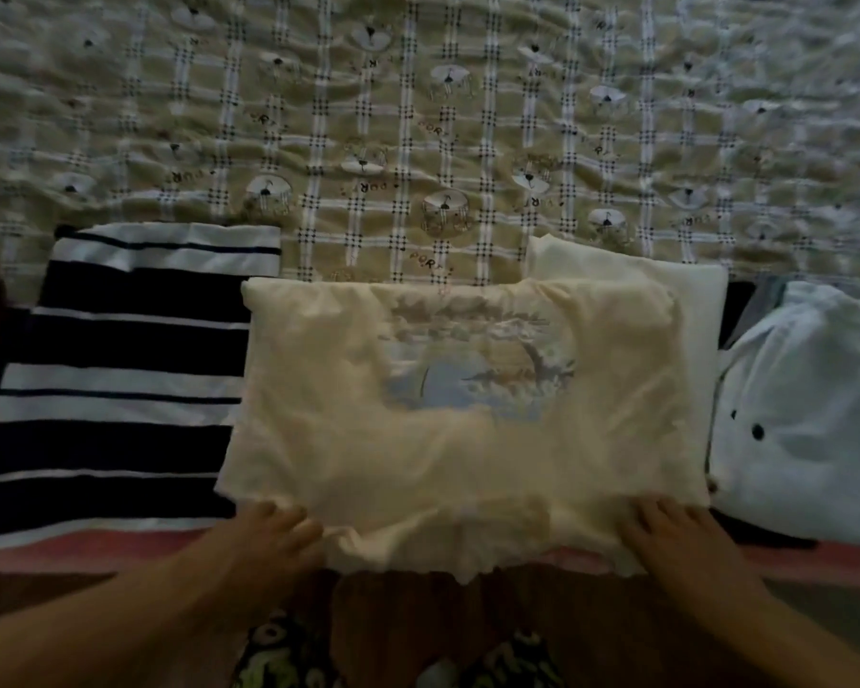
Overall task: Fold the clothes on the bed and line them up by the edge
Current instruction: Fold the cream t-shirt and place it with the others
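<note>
A cream T-shirt (448, 459) with a pale blue and grey print lies folded at the bed's near edge, its near hem hanging a little over the edge. My left hand (274, 533) grips its near left corner and my right hand (666, 533) grips its near right corner. A folded navy and white striped garment (120, 369) lies to the left, touching the T-shirt. A folded white garment (686, 295) lies partly under the T-shirt's far right corner. A pale blue garment (805, 414) with dark buttons lies at the right.
The bed is covered by a wrinkled olive and white checked sheet (418, 116) with small printed figures. A pink strip of bed edge (95, 548) runs along the near side. Patterned trousers (289, 648) show at the bottom of the frame.
</note>
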`<state>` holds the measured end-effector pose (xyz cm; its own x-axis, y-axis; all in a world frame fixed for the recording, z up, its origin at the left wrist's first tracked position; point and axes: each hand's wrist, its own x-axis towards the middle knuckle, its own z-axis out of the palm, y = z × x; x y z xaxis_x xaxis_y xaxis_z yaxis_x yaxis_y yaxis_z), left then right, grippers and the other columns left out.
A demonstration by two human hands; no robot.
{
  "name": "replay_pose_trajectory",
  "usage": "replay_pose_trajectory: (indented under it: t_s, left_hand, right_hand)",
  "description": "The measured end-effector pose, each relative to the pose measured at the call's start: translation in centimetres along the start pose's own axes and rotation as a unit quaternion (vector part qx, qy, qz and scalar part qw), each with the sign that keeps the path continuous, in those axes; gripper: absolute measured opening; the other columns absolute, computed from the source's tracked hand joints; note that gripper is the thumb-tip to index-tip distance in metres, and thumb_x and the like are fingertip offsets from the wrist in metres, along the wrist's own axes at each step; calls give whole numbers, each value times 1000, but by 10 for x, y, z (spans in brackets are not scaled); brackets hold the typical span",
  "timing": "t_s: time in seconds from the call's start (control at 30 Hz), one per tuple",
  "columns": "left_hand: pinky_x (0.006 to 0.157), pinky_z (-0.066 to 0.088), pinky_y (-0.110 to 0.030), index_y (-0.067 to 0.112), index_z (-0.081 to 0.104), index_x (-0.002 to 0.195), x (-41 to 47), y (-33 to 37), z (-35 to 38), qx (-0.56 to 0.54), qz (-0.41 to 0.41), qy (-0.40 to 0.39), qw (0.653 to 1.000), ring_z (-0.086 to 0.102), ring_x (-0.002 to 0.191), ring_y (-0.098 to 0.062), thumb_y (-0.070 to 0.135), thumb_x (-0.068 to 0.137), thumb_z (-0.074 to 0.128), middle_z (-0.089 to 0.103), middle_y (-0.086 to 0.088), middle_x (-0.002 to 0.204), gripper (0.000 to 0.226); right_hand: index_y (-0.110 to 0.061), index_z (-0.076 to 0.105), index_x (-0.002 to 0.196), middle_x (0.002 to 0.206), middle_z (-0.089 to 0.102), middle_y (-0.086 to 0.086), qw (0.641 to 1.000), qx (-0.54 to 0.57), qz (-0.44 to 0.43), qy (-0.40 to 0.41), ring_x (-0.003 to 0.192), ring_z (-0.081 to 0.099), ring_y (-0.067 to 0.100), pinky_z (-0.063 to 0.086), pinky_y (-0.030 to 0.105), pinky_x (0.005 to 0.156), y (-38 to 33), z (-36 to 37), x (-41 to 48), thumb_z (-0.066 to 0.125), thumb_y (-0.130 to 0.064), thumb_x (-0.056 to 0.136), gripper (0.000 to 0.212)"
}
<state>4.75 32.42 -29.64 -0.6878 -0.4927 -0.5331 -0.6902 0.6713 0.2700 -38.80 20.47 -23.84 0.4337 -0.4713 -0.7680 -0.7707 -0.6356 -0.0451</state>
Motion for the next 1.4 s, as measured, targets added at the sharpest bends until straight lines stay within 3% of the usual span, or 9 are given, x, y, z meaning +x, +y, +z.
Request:
replay_pose_trajectory:
  t_s: [0.13,0.27,0.43,0.6,0.83,1.03,1.17,1.3,1.4]
  left_hand:
    - [67,55,-30,30,67,97,23,-22,-26,-60,-57,71,994,64,86,-16,44,66,70,66,5,99,34]
    - [87,51,-47,13,60,121,64,-92,-85,-95,-237,255,933,58,111,-36,21,75,77,59,-15,125,50]
    - [100,43,-48,21,44,140,98,-168,-112,-174,-421,112,883,49,124,-36,50,86,66,52,-14,137,65]
    - [81,51,-40,19,63,117,92,-186,-121,-213,-344,92,910,61,96,-28,43,96,54,66,-9,111,33]
    - [62,50,-37,19,57,89,76,-210,-139,-157,-342,165,912,55,66,-21,46,98,41,58,-7,78,33]
    - [100,36,-52,10,50,129,117,-155,-125,-15,-331,224,917,44,120,-39,33,86,66,49,-20,131,51]
    - [112,30,-43,12,44,141,155,-54,-108,-96,-146,252,952,40,136,-35,37,89,61,44,-16,148,61]
    - [122,12,-49,23,16,156,182,39,-80,-175,-77,181,965,1,152,-30,45,97,41,7,-9,165,68]
    - [118,16,-58,23,15,157,189,79,-58,-174,-106,195,959,-3,152,-33,48,93,43,1,-8,166,74]
  right_hand:
    - [-30,39,138,137,46,-1,995,8,65,-78,123,50,20,42,34,95,3,-30,8,46,-58,91,56]
    - [-20,53,124,124,51,8,959,136,92,230,110,51,28,45,40,91,32,-101,58,67,-44,82,50]
    - [-21,41,141,126,55,10,942,240,125,200,113,53,29,47,43,94,84,-155,127,70,-46,84,69]
    - [-12,70,103,89,67,3,953,293,73,-2,84,63,23,45,28,63,116,-172,133,62,-34,92,26]
    - [-10,65,90,87,63,10,882,435,124,130,77,59,24,43,28,59,143,-160,111,56,-47,90,38]
    - [-14,63,113,105,69,4,779,593,199,51,94,67,22,60,29,60,146,-126,120,91,-60,28,101]
    - [-7,67,93,105,69,17,800,538,252,84,87,65,31,57,43,73,143,-131,123,90,-44,50,61]
    - [-13,66,118,116,70,6,604,759,189,151,106,67,27,59,39,77,129,-121,119,85,-44,62,67]
    - [-24,63,121,113,73,2,609,774,161,62,95,72,20,60,33,65,108,-100,103,93,-53,37,93]
